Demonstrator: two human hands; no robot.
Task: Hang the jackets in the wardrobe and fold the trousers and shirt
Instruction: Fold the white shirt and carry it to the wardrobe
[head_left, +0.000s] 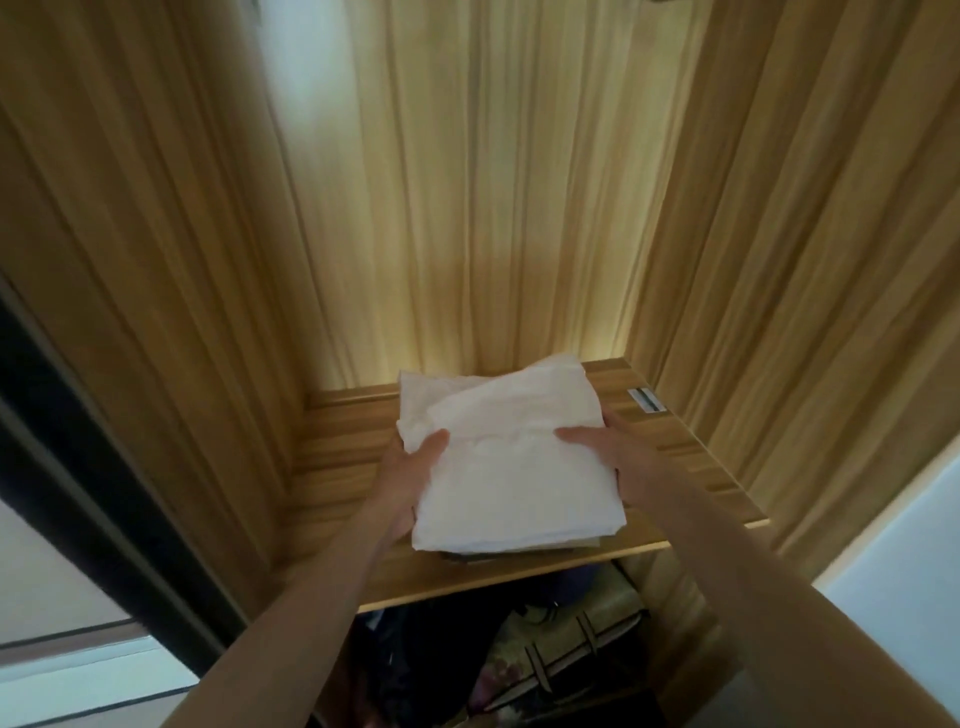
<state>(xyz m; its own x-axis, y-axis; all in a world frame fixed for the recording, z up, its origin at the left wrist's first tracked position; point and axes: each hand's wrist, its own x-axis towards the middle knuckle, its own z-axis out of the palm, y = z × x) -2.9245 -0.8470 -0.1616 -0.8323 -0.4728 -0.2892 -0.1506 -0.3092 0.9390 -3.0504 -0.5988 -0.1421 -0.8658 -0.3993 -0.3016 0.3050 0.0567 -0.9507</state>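
At frame centre, a folded white shirt (506, 462) lies on the wardrobe shelf (691, 457); the left hand (410, 478) and right hand (618, 457) grip its opposite edges, thumbs on top.

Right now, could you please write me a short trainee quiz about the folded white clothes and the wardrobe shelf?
1. True or false: the left hand and the right hand both hold the folded white garment.
2. Where is the garment? A) on the floor B) over the wooden shelf inside the wardrobe C) on a hanger
3. Fill in: under the white garment, at its near edge, show the edges of a darker ____ of fabric.

Key: 1 true; 2 B; 3 layer. Whether the garment already rests on the shelf or is held just above it cannot be told.
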